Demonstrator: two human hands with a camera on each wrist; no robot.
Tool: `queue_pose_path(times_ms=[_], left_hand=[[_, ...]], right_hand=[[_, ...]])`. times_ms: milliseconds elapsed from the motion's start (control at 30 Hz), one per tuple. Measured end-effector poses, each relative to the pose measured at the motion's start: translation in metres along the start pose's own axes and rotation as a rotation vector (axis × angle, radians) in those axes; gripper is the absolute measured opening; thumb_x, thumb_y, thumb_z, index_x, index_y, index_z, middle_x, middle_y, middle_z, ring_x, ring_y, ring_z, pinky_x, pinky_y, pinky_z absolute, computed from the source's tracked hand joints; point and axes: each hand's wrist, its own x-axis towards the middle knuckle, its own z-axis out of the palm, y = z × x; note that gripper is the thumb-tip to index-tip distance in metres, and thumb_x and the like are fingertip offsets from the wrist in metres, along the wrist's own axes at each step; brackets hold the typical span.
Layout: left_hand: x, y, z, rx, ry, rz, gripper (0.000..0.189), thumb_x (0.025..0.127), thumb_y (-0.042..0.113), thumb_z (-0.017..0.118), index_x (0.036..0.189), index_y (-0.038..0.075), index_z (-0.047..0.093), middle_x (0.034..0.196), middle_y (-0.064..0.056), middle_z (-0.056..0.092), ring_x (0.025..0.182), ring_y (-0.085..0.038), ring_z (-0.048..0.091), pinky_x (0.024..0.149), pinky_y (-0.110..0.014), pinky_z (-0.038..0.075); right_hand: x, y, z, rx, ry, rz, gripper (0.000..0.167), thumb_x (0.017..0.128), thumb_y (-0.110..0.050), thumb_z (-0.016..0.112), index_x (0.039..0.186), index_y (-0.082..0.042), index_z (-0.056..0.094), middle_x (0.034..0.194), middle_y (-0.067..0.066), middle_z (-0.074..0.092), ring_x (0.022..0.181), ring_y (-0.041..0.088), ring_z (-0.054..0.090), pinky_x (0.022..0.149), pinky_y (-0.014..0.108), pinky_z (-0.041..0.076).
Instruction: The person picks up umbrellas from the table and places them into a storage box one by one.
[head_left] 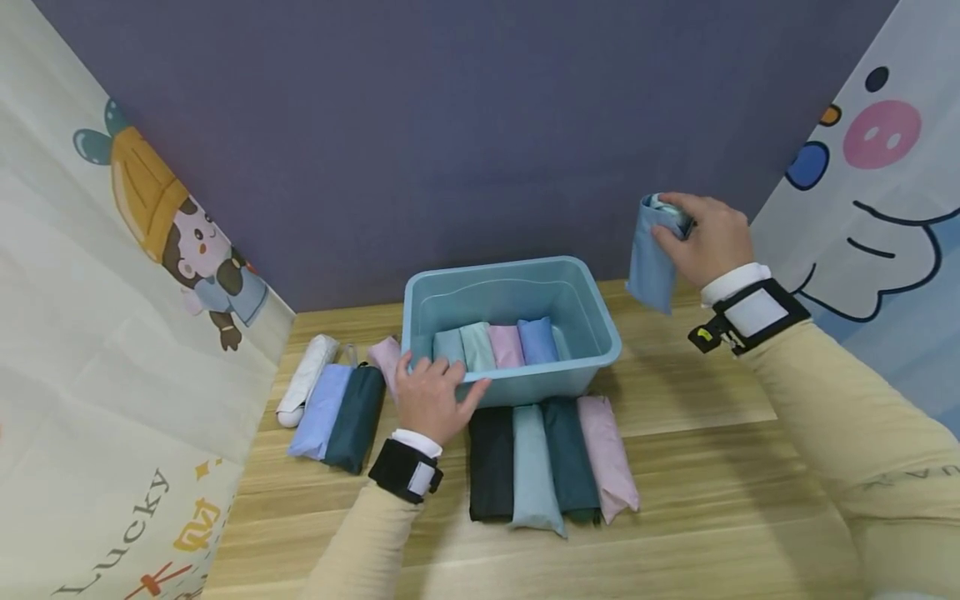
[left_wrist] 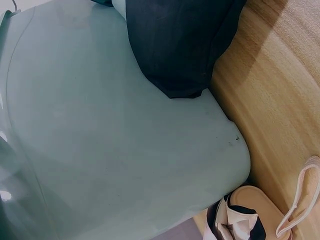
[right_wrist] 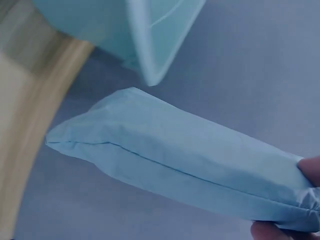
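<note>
Blue pouch (head_left: pixel 649 265) hangs aloft, right of the bin (head_left: pixel 611 343). Left hand (head_left: pixel 435 402) hooks fingers over the near rim, presumably steadying; four pouches (head_left: pixel 506 346) inside sit side by side, likely saving room; right hand (head_left: pixel 714 240) pinches the blue pouch's top, probably keeping its base free.

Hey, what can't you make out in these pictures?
Head view: four umbrellas in the bin, lower ends hidden by its front wall.
Head view: pink umbrella left of the bin, partly behind the left hand.
Right wrist view: held blue umbrella, gripped end cut off by right edge.
</note>
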Motion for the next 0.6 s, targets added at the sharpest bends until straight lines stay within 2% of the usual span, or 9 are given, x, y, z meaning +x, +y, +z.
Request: queue_pose_path(times_ms=[200,400,600], left_hand=[[-0.001,-0.002,0.000,-0.005,0.020,0.009,0.052,0.087,0.063,0.051,0.072,0.015,0.064,0.068,-0.004,0.062,0.066,-0.027,0.058,0.094,-0.062,0.037],[-0.002,-0.003,0.000,-0.006,0.015,0.009,0.052,0.087,0.063,0.051,0.071,0.015,0.063,0.067,-0.003,0.062,0.066,-0.027,0.057,0.094,-0.062,0.037],[-0.001,-0.003,-0.001,-0.009,0.014,0.010,0.052,0.087,0.063,0.051,0.071,0.016,0.062,0.067,-0.003,0.060,0.066,-0.026,0.057,0.094,-0.061,0.037]], right_hand=[[0.022,-0.032,-0.002,0.031,-0.059,-0.020,0.040,0.090,-0.022,0.065,0.128,-0.009,0.062,0.106,0.020,0.067,0.065,0.027,0.048,0.059,0.038,0.032],[0.038,-0.061,0.011,0.056,-0.164,-0.061,0.040,0.091,-0.022,0.064,0.128,-0.008,0.062,0.103,0.017,0.067,0.054,0.023,0.043,0.053,0.036,0.032],[0.046,-0.078,0.034,0.055,-0.263,-0.079,0.039,0.090,-0.021,0.066,0.127,-0.009,0.063,0.070,0.009,0.058,0.043,0.018,0.036,0.047,0.034,0.030]])
